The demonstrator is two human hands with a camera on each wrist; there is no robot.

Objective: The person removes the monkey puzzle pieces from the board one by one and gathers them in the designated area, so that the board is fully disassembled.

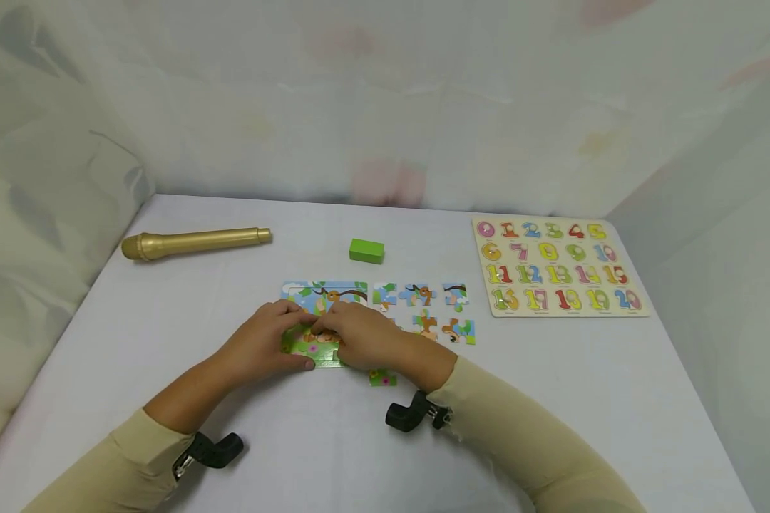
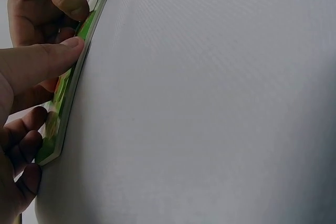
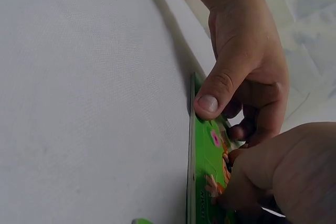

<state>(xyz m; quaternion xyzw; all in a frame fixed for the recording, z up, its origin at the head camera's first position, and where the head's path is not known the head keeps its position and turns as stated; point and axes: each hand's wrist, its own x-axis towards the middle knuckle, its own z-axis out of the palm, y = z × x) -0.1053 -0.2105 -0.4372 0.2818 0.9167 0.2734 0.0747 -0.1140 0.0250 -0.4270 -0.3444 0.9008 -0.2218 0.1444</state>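
In the head view, a jigsaw board with a cartoon animal picture lies on the table, partly covered by both hands. My left hand holds it at the left, thumb along the near edge and fingers over the picture; the left wrist view shows its thumb on the board's rim. The right hand reaches over the board's right part with bent fingers, their tips down on the picture. Whether a piece sits between those fingertips is hidden. Several loose jigsaw pieces lie right of the board, some partly behind the right hand.
Behind the board lies a green block. A gold toy microphone is at the back left. At the right is a number puzzle board with colourful digits. Fabric walls border the white table at the back and sides.
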